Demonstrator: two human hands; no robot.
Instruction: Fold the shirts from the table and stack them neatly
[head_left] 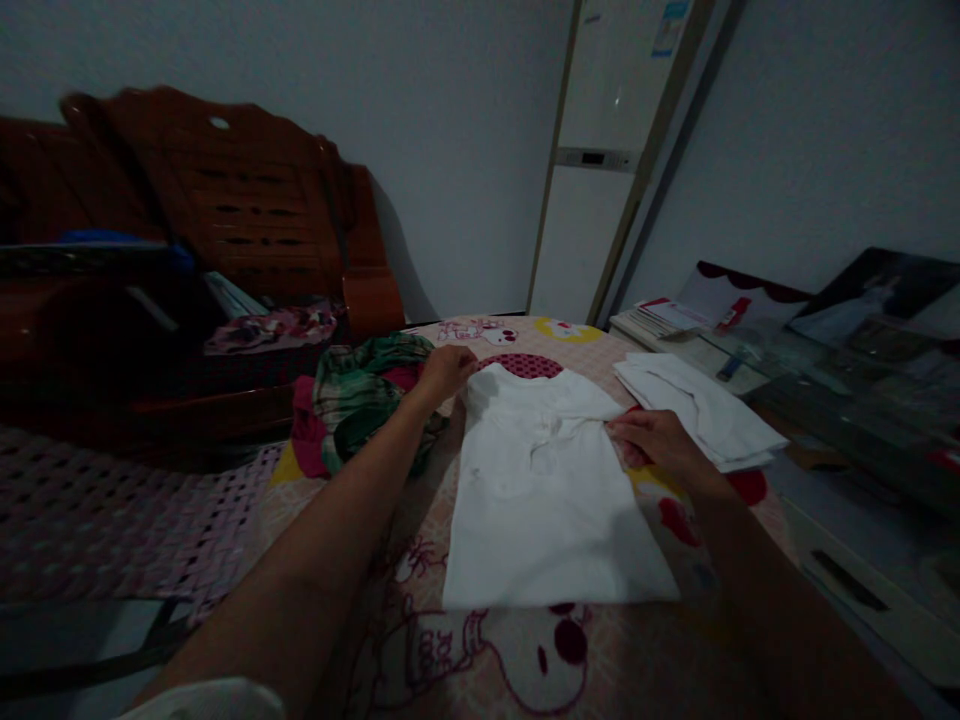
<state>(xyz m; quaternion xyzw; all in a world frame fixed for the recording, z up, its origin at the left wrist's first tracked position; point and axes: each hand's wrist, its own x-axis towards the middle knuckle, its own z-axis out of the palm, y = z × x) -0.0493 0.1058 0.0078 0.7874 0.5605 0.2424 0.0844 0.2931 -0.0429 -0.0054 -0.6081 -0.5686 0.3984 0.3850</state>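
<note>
A white shirt (551, 500) lies folded into a rough rectangle, its neckline at the far end and creases across its upper part. At its far left corner is my left hand (450, 370), fingers pinched together at the shoulder edge. My right hand (651, 440) grips the right edge of the shirt a little lower, thumb and fingertips closed on the fabric. Just left of the shirt sits a heap of green plaid and pink clothes (367, 400). To the right rests a stack of folded white clothes (697, 405).
A patterned cloth (517, 660) with cartoon prints covers the surface. On the left are a carved wooden sofa (240, 200) and a woven pink seat (135, 510). A glass-topped table (810, 390) with papers and a photo stands right; a tall white air conditioner (585, 220) is behind.
</note>
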